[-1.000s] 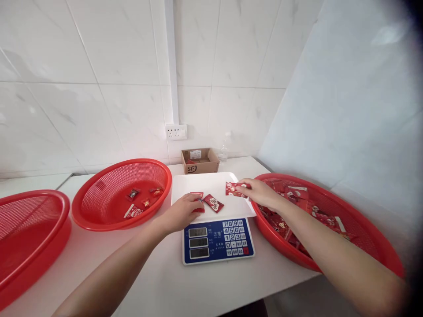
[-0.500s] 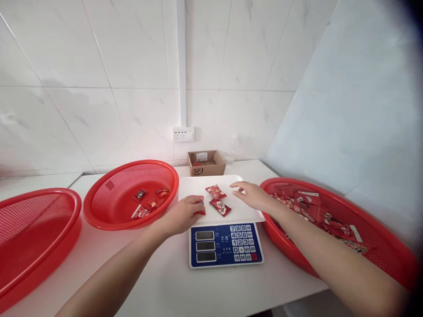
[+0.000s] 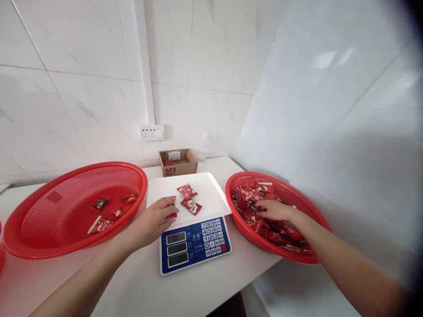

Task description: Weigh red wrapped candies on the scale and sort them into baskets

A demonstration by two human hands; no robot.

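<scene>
My left hand [image 3: 157, 220] is closed on a small red snack packet [image 3: 171, 207] at the left side of the scale's white tray [image 3: 209, 193]. Two more red packets lie on the tray to its right, a patterned one [image 3: 187, 191] and, nearer me, a darker one [image 3: 191, 206] with a white label. Below them sits the scale's blue keypad panel [image 3: 196, 244]. My right hand [image 3: 276, 210] is inside the right red basket [image 3: 322, 229], over a heap of red packets [image 3: 247, 193]. Its fingers are slightly apart and touch the packets; no packet shows between them.
At the left stands another red basket [image 3: 76, 174] with several packets at its bottom. The edge of a further red basket shows at the far left. Behind the scale are a cardboard box [image 3: 180, 167] and a clear bottle [image 3: 202, 149], close to the tiled wall.
My right hand has moved from above the tray's right side into the right basket. My left hand stays at the tray with its packet. The view has turned to the right.
</scene>
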